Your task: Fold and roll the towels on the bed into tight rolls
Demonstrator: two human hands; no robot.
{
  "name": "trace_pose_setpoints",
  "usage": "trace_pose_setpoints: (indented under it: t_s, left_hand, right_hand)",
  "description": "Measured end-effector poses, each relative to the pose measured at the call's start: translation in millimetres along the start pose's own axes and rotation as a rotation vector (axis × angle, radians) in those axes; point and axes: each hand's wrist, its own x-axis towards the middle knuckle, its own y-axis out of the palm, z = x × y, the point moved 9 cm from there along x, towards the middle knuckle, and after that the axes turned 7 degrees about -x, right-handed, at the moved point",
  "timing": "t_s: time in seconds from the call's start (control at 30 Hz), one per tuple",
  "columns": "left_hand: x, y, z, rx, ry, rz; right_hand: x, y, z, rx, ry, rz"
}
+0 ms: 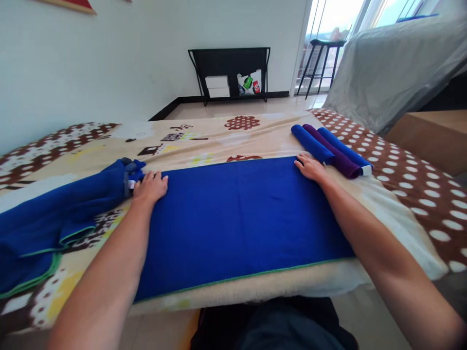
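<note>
A blue towel (233, 218) with green edging lies spread flat in front of me, a faint crease down its middle. My left hand (150, 185) rests on its far left corner, palm down with fingers stretched out. On the far right corner lies my right hand (309, 166), its fingers also extended and flat. Just beyond that hand sit rolled towels: a blue roll (312, 143), a purple roll (332, 150) and another blue roll (346, 150) with a white tag. Left of my left hand is a heap of blue towels (83, 189), loosely folded, with green edges.
A patterned blanket (204, 141) with brown dotted borders covers the surface under the towels. Beyond it stand a black rack (229, 63) holding white boxes and a stool (324, 46). To the right are a cardboard box (430, 136) and something under a plastic sheet (397, 63).
</note>
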Motion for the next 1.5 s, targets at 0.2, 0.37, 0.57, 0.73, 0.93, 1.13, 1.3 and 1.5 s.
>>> trace_pose_setpoints:
  t_s: [0.2,0.37,0.57,0.73,0.93,1.13,1.3,1.5]
  left_hand:
    - [-17,46,-181,-0.028,0.385,0.093]
    - [-26,94,-259,-0.085,0.473,0.185]
    - [-9,70,-157,-0.083,0.253,0.158]
    - [-14,46,-110,-0.053,0.098,0.091]
    - [-45,62,-220,-0.108,0.227,0.125]
    - [-88,81,-271,-0.144,0.327,0.093]
    - [-82,65,-186,-0.122,0.206,0.076]
    - [-85,32,-64,-0.085,0.072,0.06]
  right_hand:
    - [8,16,151,0.022,-0.214,-0.029]
    - [5,39,220,0.069,-0.357,0.024]
    - [5,20,77,0.012,-0.103,0.025]
    - [-10,0,14,-0.035,0.039,-0.019]
    - [-21,10,140,-0.002,-0.125,-0.099]
    - [-47,23,209,0.048,-0.204,-0.154]
    - [-60,14,126,0.043,-0.088,-0.118]
    - [-83,-4,14,0.027,0.011,-0.059]
